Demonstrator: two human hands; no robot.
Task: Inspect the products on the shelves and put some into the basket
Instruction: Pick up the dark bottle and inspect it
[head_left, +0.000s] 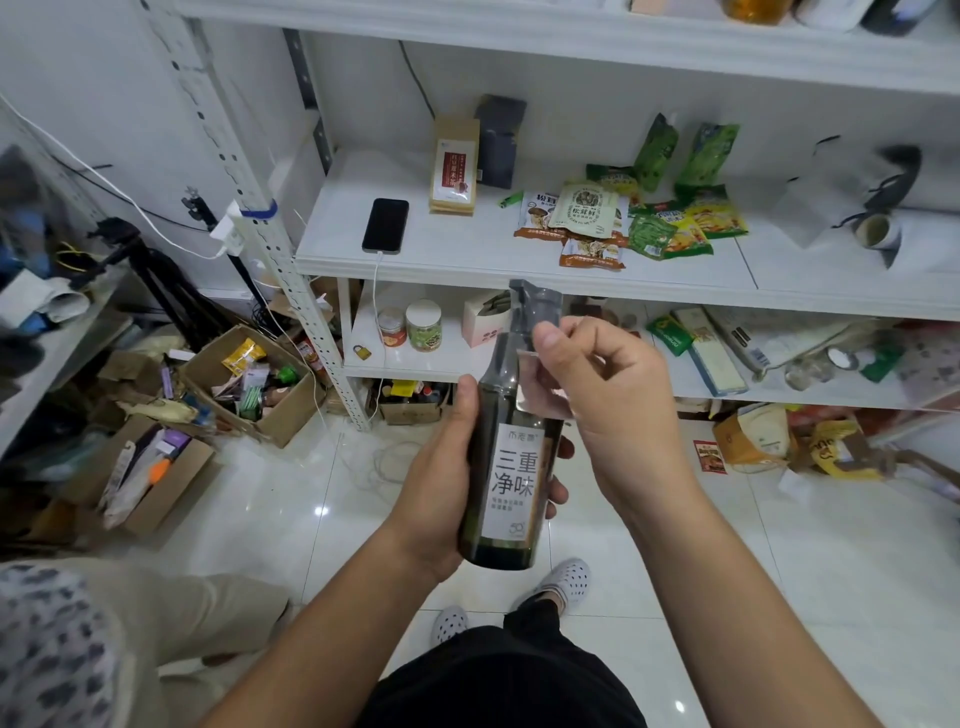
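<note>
Head view. A white-walled storeroom with a glossy white tiled floor (675, 519) and white metal shelving (519, 270) across the far side. On the middle shelf, from left to right: a black phone (385, 225) lying flat with a white cable running down from it, an upright brown tea packet (453, 171) in front of a dark box (498, 143), and a loose heap of green, yellow and brown snack packets (639, 218). The lower shelf carries two lidded jars (413, 325), a small brass padlock (362, 352) and assorted boxes and packets further right. On the floor at left stand open cardboard boxes (249, 384) filled with mixed goods, beside a black tripod (150, 275).

Near centre, a dark spray bottle (511, 467) is held upright in front of the shelving, above the floor, its white label facing the camera. The left hand (441, 499) is wrapped round the bottle's lower body, thumb on the left side and fingertips showing at the right edge. The right hand (602, 384) pinches the transparent film at the bottle's neck, just below the grey trigger head (535, 301), between thumb and curled fingers. No basket can be made out in this view.
</note>
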